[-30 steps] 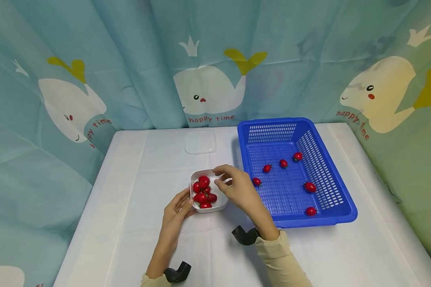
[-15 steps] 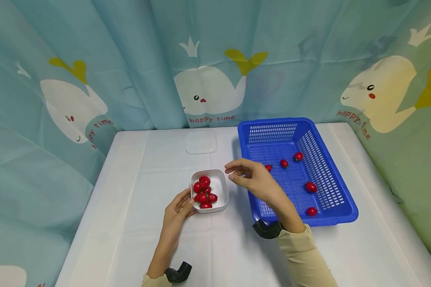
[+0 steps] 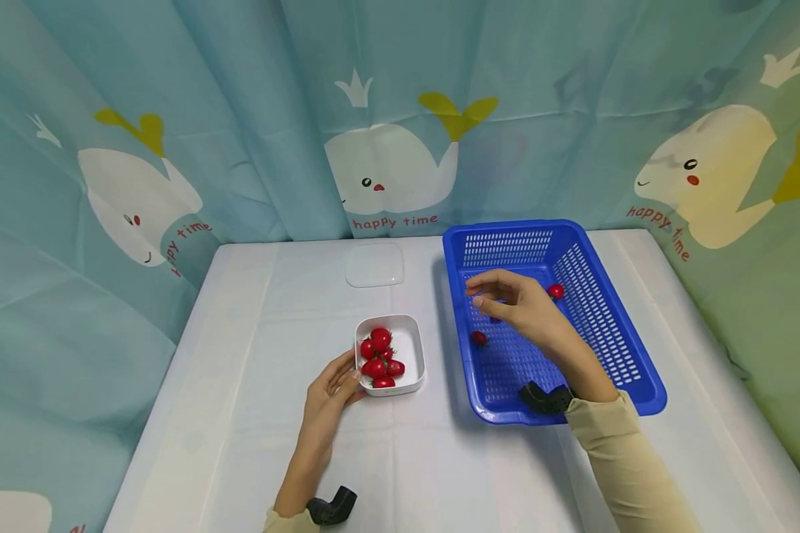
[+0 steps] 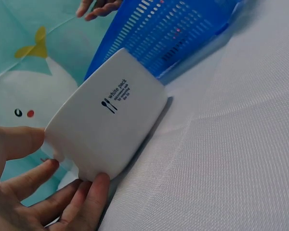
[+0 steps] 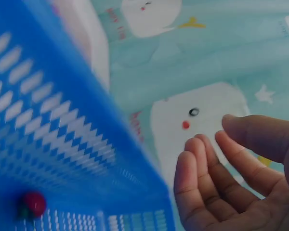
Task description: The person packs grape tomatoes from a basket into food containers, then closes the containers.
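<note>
The left hand (image 3: 331, 392) is clamped on the left side of a white container (image 3: 410, 344), thumb and fingertips against its wall. The container stands on the desk (image 3: 273, 318), left of the blue basket (image 3: 600, 326); red tomatoes (image 3: 375, 368) lie in its left part. The right hand (image 3: 518, 303) is above the basket, fingers bent, thumb tip and fingertips apart. One basket tomato (image 3: 478, 338) lies near the left wall. A clear lid (image 3: 375, 265) lies on the desk, far of the container.
</note>
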Motion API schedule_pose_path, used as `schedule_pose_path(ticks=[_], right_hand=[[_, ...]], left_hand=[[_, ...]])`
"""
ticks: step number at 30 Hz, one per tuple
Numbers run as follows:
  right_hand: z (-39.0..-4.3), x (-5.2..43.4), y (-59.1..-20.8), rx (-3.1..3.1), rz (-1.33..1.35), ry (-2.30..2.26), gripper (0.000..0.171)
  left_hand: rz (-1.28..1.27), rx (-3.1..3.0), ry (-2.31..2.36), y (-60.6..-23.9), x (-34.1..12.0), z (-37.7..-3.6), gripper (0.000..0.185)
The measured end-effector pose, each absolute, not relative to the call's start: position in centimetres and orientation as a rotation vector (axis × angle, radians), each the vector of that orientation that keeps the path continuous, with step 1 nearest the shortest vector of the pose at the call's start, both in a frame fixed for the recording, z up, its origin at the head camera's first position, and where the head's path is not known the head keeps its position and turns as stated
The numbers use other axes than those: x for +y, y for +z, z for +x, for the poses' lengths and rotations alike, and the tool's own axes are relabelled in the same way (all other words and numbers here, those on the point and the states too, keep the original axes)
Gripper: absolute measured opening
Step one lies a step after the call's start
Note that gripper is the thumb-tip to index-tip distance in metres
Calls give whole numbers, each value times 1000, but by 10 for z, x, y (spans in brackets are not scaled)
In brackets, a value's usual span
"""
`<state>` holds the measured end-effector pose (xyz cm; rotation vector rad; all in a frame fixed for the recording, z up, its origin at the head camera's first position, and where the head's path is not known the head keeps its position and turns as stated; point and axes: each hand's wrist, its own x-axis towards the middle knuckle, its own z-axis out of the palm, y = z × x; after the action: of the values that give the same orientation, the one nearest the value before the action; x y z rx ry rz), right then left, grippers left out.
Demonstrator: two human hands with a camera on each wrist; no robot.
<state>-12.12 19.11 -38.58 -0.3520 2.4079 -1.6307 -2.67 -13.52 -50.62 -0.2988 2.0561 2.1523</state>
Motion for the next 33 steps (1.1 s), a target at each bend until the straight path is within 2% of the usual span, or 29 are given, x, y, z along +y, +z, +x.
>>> schedule_pose_path(ticks=[16, 33], right_hand=[[-157, 241, -402, 2420, -327, -1388, 35], [-175, 260, -443, 2433, -340, -1242, 40]], left_hand=[[-297, 2058, 2151, -508, -135, -27, 47], [-297, 2062, 2146, -509, -137, -27, 47]])
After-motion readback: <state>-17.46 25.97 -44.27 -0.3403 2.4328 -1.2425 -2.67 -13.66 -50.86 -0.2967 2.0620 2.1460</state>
